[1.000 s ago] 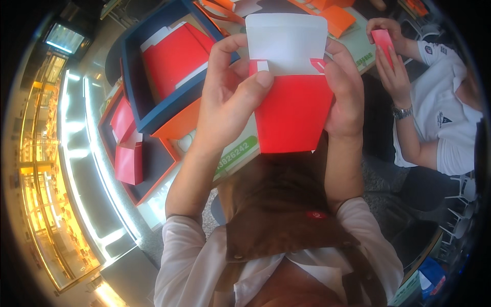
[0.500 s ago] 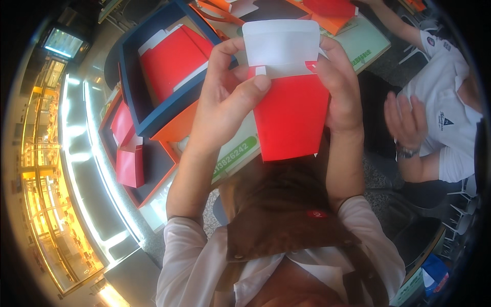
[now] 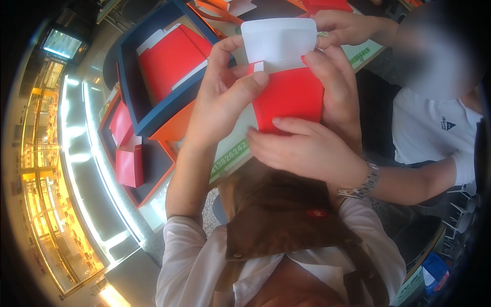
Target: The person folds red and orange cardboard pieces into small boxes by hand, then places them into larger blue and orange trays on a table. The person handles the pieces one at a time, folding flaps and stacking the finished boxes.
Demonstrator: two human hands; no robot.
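Observation:
A red folding carton (image 3: 292, 94) with a raised white flap hangs upright before me, between both hands. My left hand (image 3: 225, 97) pinches its left upper edge, the thumb on the front corner by a small white tab. Gripping the right side, my right hand (image 3: 338, 89) has its thumb at the red corner tab. A co-worker's hand with a metal watch (image 3: 307, 151) lies across the carton's lower end and hides it. The co-worker's other hand (image 3: 345, 26) reaches to the flap's right edge.
A dark blue tray (image 3: 179, 91) holding flat red cartons (image 3: 174, 61) stands at the left on the table. Beside it, an orange-edged tray (image 3: 153, 192) carries small folded red boxes (image 3: 129, 166). The co-worker in a white shirt (image 3: 429, 128) leans in from the right.
The co-worker has leaned in and brought both hands to the carton, one at its lower end, one by the flap. My right thumb has moved slightly inward over the corner.

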